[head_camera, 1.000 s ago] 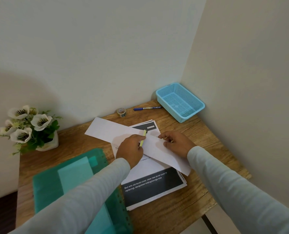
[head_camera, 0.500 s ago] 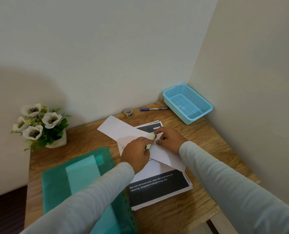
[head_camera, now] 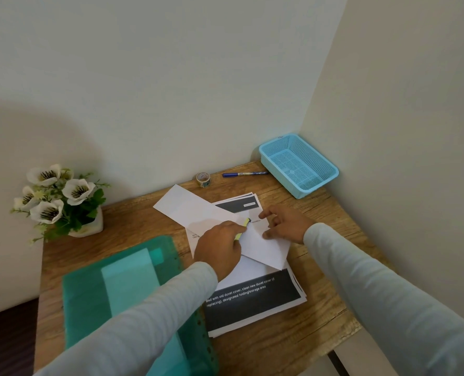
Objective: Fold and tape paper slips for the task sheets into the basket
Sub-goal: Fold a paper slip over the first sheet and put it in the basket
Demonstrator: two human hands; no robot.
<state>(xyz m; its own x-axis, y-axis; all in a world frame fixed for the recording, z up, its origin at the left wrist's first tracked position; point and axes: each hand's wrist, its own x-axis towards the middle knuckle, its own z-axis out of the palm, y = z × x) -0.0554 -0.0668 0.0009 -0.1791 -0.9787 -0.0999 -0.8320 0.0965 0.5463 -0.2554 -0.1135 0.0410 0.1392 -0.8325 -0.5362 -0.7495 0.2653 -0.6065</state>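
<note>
Pinning the paper slip [head_camera: 198,210] on the task sheets [head_camera: 252,297], we grip a yellow tool [head_camera: 245,223] in left hand [head_camera: 220,245], right hand [head_camera: 285,225] splayed on it; slip runs diagonal, basket [head_camera: 319,185] back-right, nearer right hand.

Both arms wear long sleeves of one pale grey-blue fabric, plain and the same colour throughout. The left sleeve [head_camera: 144,321] fills the frame from 7 o'clock and the right sleeve [head_camera: 374,289] from 4 o'clock. Each is broad near the frame edge and narrows to a simple cuff at the wrist (the weave is too soft-focused to tell). Beyond the cuffs, the left hand [head_camera: 220,248] and right hand [head_camera: 285,225] are bare.
</note>
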